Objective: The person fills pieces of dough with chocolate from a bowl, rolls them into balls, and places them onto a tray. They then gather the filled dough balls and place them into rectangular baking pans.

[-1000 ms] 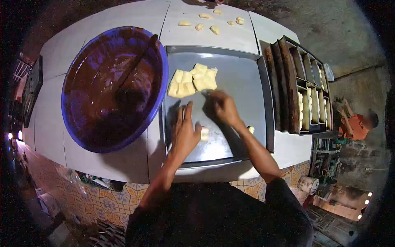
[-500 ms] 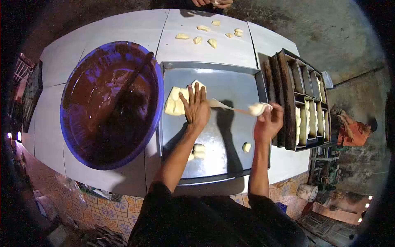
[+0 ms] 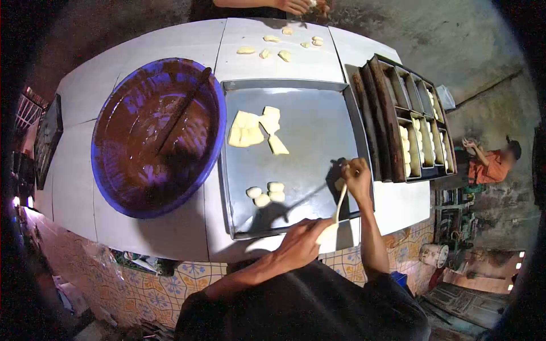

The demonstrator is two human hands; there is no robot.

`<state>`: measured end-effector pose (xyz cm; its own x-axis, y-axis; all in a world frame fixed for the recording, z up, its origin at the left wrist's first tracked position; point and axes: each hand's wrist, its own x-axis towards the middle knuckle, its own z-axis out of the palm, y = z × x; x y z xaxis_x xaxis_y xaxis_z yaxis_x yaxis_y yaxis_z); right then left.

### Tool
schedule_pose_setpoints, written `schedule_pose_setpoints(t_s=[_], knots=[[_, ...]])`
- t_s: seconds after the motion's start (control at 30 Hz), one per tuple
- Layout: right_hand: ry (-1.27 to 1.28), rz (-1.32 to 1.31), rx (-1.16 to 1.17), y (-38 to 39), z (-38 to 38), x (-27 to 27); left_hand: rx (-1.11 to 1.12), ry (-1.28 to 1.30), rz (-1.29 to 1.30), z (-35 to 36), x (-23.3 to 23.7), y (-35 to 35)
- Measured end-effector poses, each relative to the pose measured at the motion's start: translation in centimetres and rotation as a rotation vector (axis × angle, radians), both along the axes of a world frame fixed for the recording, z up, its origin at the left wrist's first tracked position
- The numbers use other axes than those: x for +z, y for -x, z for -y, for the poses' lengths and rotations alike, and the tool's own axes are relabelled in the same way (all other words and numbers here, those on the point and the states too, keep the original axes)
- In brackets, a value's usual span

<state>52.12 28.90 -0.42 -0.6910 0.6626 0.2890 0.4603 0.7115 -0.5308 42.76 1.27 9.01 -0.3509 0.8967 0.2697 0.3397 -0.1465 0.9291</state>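
Observation:
A pale strip of dough [image 3: 340, 206] is stretched between my two hands over the near right corner of a metal tray [image 3: 296, 86]. My left hand [image 3: 298, 247] is closed on its lower end, just off the tray's near edge. My right hand [image 3: 357, 179] grips the upper end in closed fingers. Flat dough pieces [image 3: 245, 131] lie at the tray's left side, with a narrow dough piece [image 3: 277, 145] beside them. Several small dough balls [image 3: 276, 186] sit near the tray's front.
Left of the tray stands a purple basin [image 3: 218, 122] coated with brown paste, a dark stick [image 3: 185, 108] in it. Dark divided baking pans [image 3: 387, 136] holding dough rolls stand at right. Dough lumps [image 3: 272, 38] lie before another person's hands [image 3: 296, 7]. A person in orange [image 3: 493, 167] is at far right.
My left hand has left the flat dough and come down toward me onto the strip. My right hand has moved slightly left, still on the dough. A narrow dough piece now shows on the tray.

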Motion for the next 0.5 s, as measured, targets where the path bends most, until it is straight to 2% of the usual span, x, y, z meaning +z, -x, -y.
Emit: schedule_pose_setpoints(t_s=[0.07,0.1,0.13,0.17,0.2,0.23,0.27,0.3,0.33,0.4,0.47,0.5], knots=[[0.428,-0.308,-0.235,1.5,-2.0,-1.0,0.084,-0.066,-0.008,2.0,1.1,0.2],[0.413,-0.397,-0.257,2.4,-2.2,-0.3,0.143,-0.153,0.013,3.2,0.4,-0.1],[0.397,-0.488,-0.279,3.4,-2.5,0.6,0.201,-0.244,0.032,4.0,0.5,0.0],[0.154,-0.497,-0.251,4.3,-4.5,-0.5,0.258,-0.361,0.204,5.0,0.9,0.0],[-0.089,-0.495,-0.222,4.8,-6.3,-1.8,0.458,-0.63,0.49,4.5,0.6,-1.4],[0.304,-0.281,-0.253,5.4,-6.1,-0.5,0.63,-0.67,0.399,4.1,1.5,-1.3],[0.355,0.065,-0.093,5.3,-8.4,-1.8,0.803,-0.707,0.302,3.8,2.4,-0.8],[0.212,0.289,-0.082,6.3,-7.2,0.1,0.823,-0.457,0.045,3.7,0.1,-1.0],[0.064,0.511,-0.068,7.7,-4.9,3.3,0.585,-0.037,-0.325,3.7,0.7,0.0],[-0.129,0.638,-0.048,10.6,-3.0,7.1,0.323,0.348,-0.55,0.1,-3.9,-0.1],[-0.199,0.611,-0.001,13.9,-2.0,9.1,-0.026,0.665,-0.585,-1.0,-7.2,-1.2],[-0.206,0.635,0.054,15.7,-2.2,9.4,-0.094,0.547,-0.683,-1.0,-3.3,0.2]])
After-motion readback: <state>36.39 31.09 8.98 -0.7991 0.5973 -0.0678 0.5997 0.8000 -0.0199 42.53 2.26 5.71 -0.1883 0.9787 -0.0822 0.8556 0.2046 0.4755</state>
